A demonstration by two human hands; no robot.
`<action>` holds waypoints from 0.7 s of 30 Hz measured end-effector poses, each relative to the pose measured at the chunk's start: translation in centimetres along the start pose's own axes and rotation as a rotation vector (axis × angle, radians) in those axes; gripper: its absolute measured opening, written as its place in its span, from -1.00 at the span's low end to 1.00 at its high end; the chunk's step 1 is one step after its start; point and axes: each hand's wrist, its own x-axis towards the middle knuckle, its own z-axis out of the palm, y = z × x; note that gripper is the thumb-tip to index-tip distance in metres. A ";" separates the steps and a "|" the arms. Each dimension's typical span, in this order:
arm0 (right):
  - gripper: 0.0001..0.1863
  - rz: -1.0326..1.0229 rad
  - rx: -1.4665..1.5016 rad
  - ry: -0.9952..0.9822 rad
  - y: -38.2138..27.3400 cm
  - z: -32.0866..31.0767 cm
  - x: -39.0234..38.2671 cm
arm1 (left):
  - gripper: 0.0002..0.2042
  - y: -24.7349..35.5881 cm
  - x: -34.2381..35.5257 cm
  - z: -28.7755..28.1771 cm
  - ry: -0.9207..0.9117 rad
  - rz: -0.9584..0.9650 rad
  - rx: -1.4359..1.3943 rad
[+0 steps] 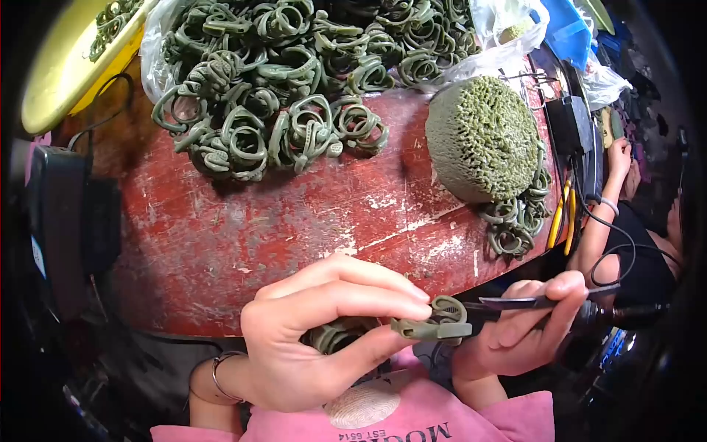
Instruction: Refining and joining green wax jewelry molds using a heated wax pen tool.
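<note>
My left hand (317, 331) pinches a green wax-like ring (445, 317) between its thumb and fingertips, above the table's near edge. Behind that thumb, more green rings (335, 337) show partly, tucked by the palm. My right hand (519, 324) is closed around a slim dark tool with a flat blade (508, 303). The blade's end points left and comes close to the held ring; whether it touches cannot be made out. Beyond the right fingers a black handle (626, 315) sticks out to the right.
A heap of green rings (287, 70) covers the far side of the worn red table (294, 243). A rough green round block (482, 140) stands at right, with loose rings beside it. Yellow-handled pliers (562, 221), cables and a black box (568, 125) are at the right edge. Another person (626, 236) sits beyond.
</note>
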 end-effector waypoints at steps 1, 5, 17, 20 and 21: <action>-0.76 0.186 0.222 -0.074 0.0 -0.9 -0.4 | -0.85 0.0 0.0 -0.3 -0.028 0.006 -0.011; -0.66 0.389 0.706 -0.401 -1.3 -1.4 -0.3 | -0.80 0.1 -0.5 -0.5 0.003 -0.002 -0.049; -0.68 0.457 0.837 -0.148 -3.2 -0.4 -1.9 | -0.79 0.7 -0.6 0.3 0.110 -0.047 -0.023; -0.68 0.502 0.850 -0.217 -3.9 -0.6 -1.4 | -0.80 0.4 -0.8 -0.3 0.026 0.000 -0.113; -0.68 0.501 0.851 -0.218 -3.7 -0.7 -1.5 | -0.80 0.3 -0.8 -0.3 0.027 0.002 -0.113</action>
